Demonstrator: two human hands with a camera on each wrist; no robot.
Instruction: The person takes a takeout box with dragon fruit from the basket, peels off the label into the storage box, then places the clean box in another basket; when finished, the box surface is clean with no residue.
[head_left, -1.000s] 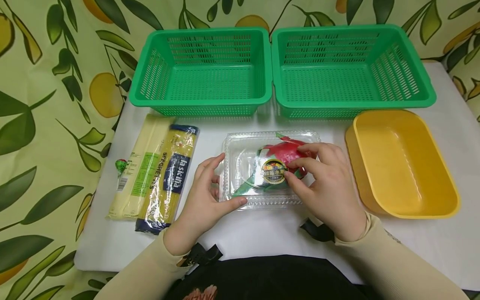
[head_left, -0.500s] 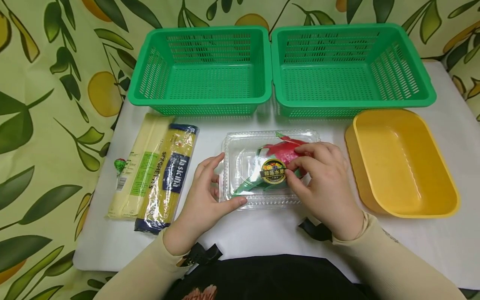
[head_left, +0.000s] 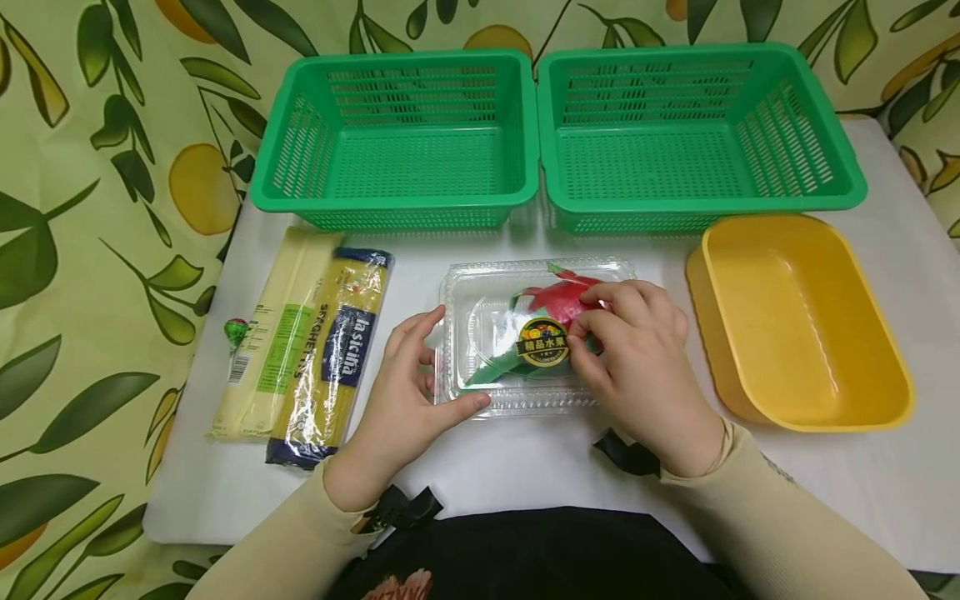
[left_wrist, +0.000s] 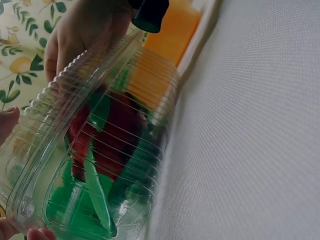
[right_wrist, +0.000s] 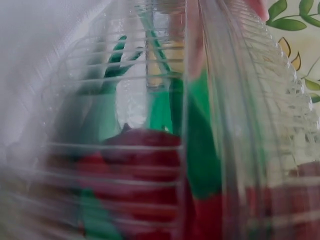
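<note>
A clear plastic clamshell box (head_left: 495,292) lies on the table between both hands, with a red and green dragon fruit (head_left: 558,302) inside. On its lid is a round black and gold sticker (head_left: 543,342). My left hand (head_left: 408,396) holds the box at its left end, thumb on the front rim and fingers along the left side. My right hand (head_left: 637,362) is over the right part of the lid; its thumb and index finger pinch the sticker's right end. In the left wrist view, the dragon fruit (left_wrist: 107,135) shows through the ribbed side.
Two green baskets (head_left: 397,204) (head_left: 705,204) stand side by side at the back. A yellow tub (head_left: 802,333) sits to the right. Two packs of pasta (head_left: 273,350) (head_left: 337,350) lie at left, beside a lollipop (head_left: 236,333).
The right thumb and index finger have come closer together at the sticker's end. The sticker shows more plainly. The left hand keeps its place on the box; the head view shifts slightly.
</note>
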